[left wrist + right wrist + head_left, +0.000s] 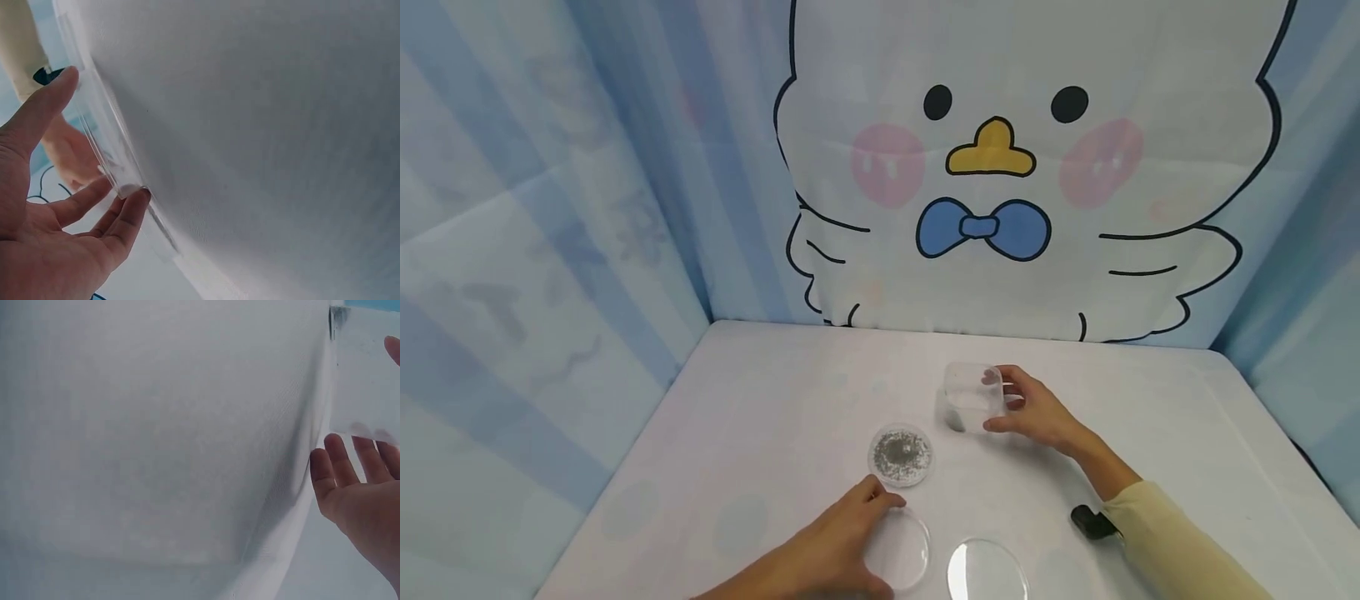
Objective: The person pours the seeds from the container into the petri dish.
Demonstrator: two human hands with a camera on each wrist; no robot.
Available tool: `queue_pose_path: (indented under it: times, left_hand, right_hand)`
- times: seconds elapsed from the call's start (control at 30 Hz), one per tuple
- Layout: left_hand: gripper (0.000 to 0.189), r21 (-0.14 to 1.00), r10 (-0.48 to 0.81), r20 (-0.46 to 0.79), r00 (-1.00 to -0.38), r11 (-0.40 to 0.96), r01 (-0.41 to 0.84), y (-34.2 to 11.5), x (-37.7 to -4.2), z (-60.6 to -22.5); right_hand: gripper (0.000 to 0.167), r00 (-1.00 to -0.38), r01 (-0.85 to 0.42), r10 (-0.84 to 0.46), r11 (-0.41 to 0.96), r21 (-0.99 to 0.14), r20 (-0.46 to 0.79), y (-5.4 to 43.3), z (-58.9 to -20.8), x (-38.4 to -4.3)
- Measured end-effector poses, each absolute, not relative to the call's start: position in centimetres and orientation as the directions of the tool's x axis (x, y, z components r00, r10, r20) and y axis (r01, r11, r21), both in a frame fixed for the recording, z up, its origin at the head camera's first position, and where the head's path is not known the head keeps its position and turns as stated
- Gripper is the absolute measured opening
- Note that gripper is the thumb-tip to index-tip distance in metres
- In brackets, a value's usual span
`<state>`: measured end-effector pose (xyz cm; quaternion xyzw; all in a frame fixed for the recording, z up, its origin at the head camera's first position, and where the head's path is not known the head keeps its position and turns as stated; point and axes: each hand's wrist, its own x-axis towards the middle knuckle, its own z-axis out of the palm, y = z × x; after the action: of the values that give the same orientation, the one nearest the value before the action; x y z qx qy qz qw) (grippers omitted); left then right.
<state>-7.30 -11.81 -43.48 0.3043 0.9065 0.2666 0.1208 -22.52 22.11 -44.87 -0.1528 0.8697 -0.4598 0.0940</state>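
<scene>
My left hand (850, 542) holds a clear round dish (904, 554) by its edge, thumb on the near side and fingers on the far side. In the left wrist view, the fingertips of the left hand (75, 225) meet the edge of this dish (112, 144). Further off, my right hand (1033, 410) grips the right side of a clear plastic box (972, 392), which has some grey material in its lower left corner. The right wrist view has that box (362, 375) partly cut off, with the right hand (362, 494) at its edge. Between the hands sits a round dish of grey granules (901, 455).
Another clear round piece (988, 575) lies at the near edge of the head view, right of the held dish. A black device (1092, 522) is at the right cuff. Behind the white table (760, 400) hangs a curtain (880, 275) with a cartoon print.
</scene>
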Motion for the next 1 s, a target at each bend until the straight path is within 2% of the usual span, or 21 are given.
queue_pose_path:
  times: [0.2, 0.37, 0.8, 1.0]
  left_hand:
    - [0.089, 0.505, 0.599, -0.034, -0.800, 0.701, 0.503, -11.7, -7.6, -42.9]
    - [0.089, 0.517, 0.580, -0.044, -0.814, 0.710, 0.478, -11.7, -7.9, -42.8]
    - [0.090, 0.525, 0.571, -0.041, -0.820, 0.711, 0.468, -11.7, -8.0, -43.1]
    - [0.089, 0.532, 0.577, -0.022, -0.817, 0.698, 0.479, -11.5, -8.2, -43.4]
  right_hand:
    - [0.081, -0.919, -0.240, -0.391, 0.469, -0.850, 0.044, 22.6, -44.5, -21.2]
    - [0.078, -0.897, -0.330, -0.425, 0.465, -0.821, 0.120, 22.4, -43.4, -19.5]
    - [0.087, -0.752, -0.635, -0.548, 0.454, -0.625, 0.366, 19.4, -41.0, -14.5]
    - [0.091, -0.711, -0.688, -0.591, 0.475, -0.548, 0.381, 18.1, -40.8, -12.6]
